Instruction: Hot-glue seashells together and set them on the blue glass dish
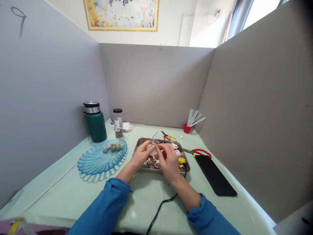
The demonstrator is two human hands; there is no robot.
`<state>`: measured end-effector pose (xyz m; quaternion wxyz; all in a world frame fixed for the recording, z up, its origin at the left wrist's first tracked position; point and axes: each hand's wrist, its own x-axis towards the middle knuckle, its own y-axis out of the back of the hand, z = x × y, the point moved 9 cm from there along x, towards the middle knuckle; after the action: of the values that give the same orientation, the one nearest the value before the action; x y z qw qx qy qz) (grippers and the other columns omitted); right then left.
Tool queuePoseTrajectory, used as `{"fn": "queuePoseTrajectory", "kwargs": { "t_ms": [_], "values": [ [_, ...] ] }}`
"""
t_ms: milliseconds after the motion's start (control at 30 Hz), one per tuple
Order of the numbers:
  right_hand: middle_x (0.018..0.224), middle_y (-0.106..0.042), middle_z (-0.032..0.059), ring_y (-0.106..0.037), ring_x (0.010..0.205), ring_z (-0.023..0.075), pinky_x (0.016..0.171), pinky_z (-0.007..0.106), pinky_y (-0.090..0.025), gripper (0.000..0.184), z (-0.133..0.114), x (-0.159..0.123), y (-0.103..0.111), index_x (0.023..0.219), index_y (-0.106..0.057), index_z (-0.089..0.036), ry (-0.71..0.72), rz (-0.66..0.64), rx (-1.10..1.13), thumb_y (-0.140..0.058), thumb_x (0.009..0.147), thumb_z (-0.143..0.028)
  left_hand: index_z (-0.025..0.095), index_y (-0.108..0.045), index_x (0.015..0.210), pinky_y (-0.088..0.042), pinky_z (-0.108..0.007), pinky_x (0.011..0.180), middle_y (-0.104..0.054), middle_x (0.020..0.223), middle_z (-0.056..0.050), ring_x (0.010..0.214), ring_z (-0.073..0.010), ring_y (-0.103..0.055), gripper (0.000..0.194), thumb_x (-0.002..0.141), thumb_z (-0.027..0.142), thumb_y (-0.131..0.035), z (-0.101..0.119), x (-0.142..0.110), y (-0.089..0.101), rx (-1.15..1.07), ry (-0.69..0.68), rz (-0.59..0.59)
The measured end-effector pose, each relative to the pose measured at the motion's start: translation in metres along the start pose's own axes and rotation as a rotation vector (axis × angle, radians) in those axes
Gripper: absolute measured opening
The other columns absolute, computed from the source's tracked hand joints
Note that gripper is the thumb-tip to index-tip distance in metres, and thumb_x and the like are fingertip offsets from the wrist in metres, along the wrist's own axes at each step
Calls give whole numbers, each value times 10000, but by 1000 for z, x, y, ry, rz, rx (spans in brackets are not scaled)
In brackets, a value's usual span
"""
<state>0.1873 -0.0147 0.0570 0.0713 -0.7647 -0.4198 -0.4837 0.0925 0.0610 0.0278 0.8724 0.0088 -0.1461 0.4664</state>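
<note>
Both my hands meet over a metal tray (146, 170) full of seashells (156, 164). My left hand (142, 154) pinches a pale, rounded seashell (153, 151) between thumb and fingers. Close against it, the fingers of my right hand (169, 160) are pressed together at the shell's upper right edge; whatever small piece they may hold is too small to make out. A yellow tool (181, 161), which looks like a glue gun, lies in the tray beside my right hand, mostly hidden. Its black cord (160, 208) runs down to the table's front edge.
Left of the tray is a blue scalloped plate (94, 163) holding small decorated pieces (112, 148). Behind stand a green bottle (95, 125) and a clear jar (118, 124). Red-handled scissors (201, 152), a black phone (215, 176), pliers (168, 136) and a red cup (187, 128) of glue sticks are on the right.
</note>
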Motion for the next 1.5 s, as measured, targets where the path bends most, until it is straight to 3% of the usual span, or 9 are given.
{"fn": "queuePoseTrajectory", "kwargs": {
  "t_ms": [433,733,967,1133,1300,1500],
  "values": [
    [941,-613,78,-577,738,168,690,305,-466,164,3,-2,-3,1009,-604,-193,-3,-31,-78,-483,904,-230,164,-538,864,-455,-213,422,-605,676,7,491,-118,-575,342,751,470,-640,-13,3,0,13,29,-16],
    [886,-625,70,-593,791,196,694,327,-484,150,-1,-3,-3,998,-606,-216,-22,-113,-100,-503,889,-204,203,-519,915,-404,-230,368,-609,602,9,381,-123,-527,305,770,452,-618,-34,-4,-3,-73,240,-5],
    [903,-643,87,-627,834,202,703,313,-537,258,-4,-18,-8,1077,-569,-233,19,-193,-89,-537,845,-127,227,-532,860,-427,-236,388,-563,568,15,395,-125,-520,312,795,531,-563,-58,-31,3,-10,404,-5],
    [937,-628,87,-617,864,185,749,305,-525,304,-5,-18,-10,1123,-560,-200,-5,-229,-89,-524,846,-81,208,-527,872,-455,-219,449,-579,648,19,455,-103,-536,294,834,500,-530,-46,-33,1,-31,393,9],
    [887,-601,67,-585,812,169,707,294,-488,175,0,-10,-6,1019,-583,-176,-68,-216,-95,-524,866,-116,206,-454,812,-415,-188,395,-538,543,56,398,-100,-529,298,812,485,-558,-43,-22,-6,-55,382,22],
    [863,-594,54,-563,775,168,703,301,-453,121,4,-6,-8,964,-598,-178,-54,-177,-96,-501,893,-189,196,-498,881,-416,-210,374,-584,612,33,399,-111,-527,258,781,418,-582,-35,-14,1,0,297,108]
  ]
}}
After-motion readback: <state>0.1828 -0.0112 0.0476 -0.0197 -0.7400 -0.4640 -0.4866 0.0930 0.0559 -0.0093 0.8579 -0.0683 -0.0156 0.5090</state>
